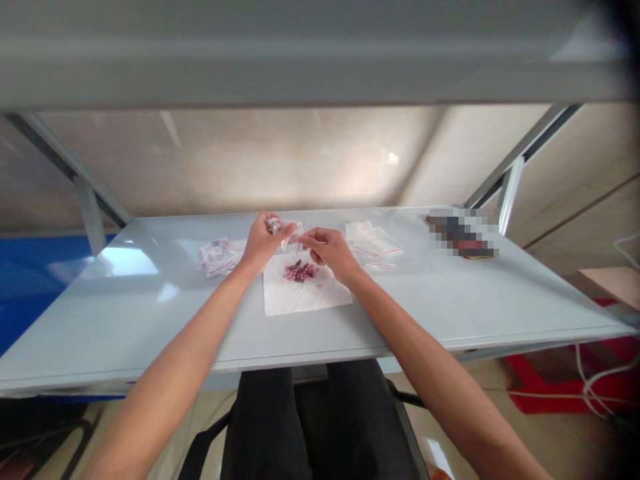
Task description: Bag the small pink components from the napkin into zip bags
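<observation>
Over the middle of the table, my left hand is closed around a small clear zip bag with dark contents partly hidden by the fingers. My right hand pinches the bag's red-lined edge between thumb and fingertips. Just below both hands lies a small heap of pink and dark bead-like pieces, too small to make out exactly. The heap rests on a square white sheet.
Left of the sheet is a pile of clear bags with pinkish contents. Flat clear bags with red lines lie to the right. A blurred-out dark object sits farther right. A grey shelf spans overhead.
</observation>
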A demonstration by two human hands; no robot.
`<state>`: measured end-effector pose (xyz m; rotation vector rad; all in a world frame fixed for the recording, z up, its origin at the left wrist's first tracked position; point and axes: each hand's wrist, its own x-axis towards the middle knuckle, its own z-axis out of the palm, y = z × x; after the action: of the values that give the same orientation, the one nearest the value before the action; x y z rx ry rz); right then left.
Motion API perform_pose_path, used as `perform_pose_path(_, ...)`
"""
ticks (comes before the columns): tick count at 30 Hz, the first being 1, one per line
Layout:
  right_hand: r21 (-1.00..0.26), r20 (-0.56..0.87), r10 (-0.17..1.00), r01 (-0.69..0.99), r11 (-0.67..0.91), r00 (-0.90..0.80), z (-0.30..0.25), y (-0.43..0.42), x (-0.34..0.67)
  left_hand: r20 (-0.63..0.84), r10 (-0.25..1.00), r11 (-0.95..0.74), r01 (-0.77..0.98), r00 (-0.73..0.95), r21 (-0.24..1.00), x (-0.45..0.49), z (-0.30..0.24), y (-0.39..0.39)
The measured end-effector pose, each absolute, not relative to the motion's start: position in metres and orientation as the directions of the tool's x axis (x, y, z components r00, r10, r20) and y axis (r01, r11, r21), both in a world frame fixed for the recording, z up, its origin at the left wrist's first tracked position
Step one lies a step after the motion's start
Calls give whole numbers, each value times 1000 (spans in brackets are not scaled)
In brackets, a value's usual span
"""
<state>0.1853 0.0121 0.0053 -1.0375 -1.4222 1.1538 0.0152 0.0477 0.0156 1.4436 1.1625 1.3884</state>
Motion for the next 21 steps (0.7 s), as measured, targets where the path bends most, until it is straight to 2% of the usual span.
perform_pose_path(6,-984,179,957,-31,177,-228,9,9,183,277,961,-272,159,-8,949,14,9,49)
perform_pose_path(8,-977,211,965,-59,204,-153,9,12,184,362,930,-333,259,-70,907,12,10,49)
perform_pose_path(11,-955,298,954,4,298,-27,8,17,186,569,814,-456,476,-118,752,10,17,44)
perform_pose_path(13,-932,348,936,95,351,-43,5,20,188,564,825,-500,506,31,703,11,23,38)
perform_pose_path(16,-873,403,904,238,426,-143,2,23,189,430,858,-513,426,282,745,13,28,30)
perform_pose_path(21,-751,489,852,405,521,-189,0,23,190,349,849,-493,354,397,795,13,26,27)
